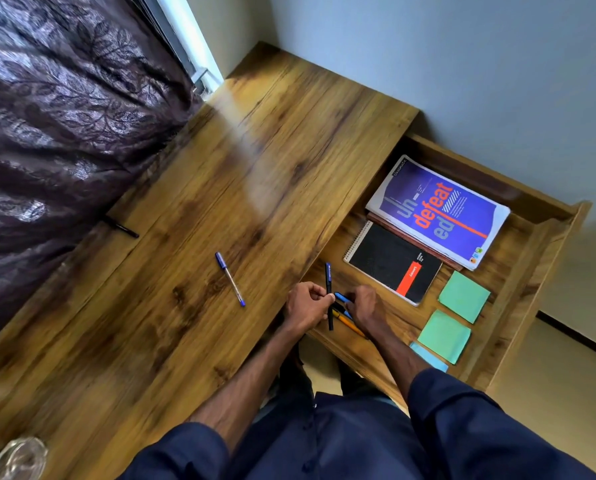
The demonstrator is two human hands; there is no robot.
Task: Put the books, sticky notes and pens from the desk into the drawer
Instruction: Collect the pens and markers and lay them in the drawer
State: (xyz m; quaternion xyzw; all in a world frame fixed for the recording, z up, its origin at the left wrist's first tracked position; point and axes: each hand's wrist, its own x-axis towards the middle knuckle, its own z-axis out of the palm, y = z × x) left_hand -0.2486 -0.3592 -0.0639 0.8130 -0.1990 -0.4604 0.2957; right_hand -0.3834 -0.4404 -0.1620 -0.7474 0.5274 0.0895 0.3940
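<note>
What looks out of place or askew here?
Two pens lie stray on the desk: a blue pen mid-desk, and what looks like a black pen at the edge by the curtain. The left hand holds a dark pen over the drawer; nothing there looks askew.

We list: wood-grain worktop (220, 168), glare across it; pale blue-grey wall (462, 64); dark leaf-patterned curtain (64, 116) at left; bright window strip (182, 29) beside it; beige floor (566, 393); dark skirting (576, 336) at right.
</note>
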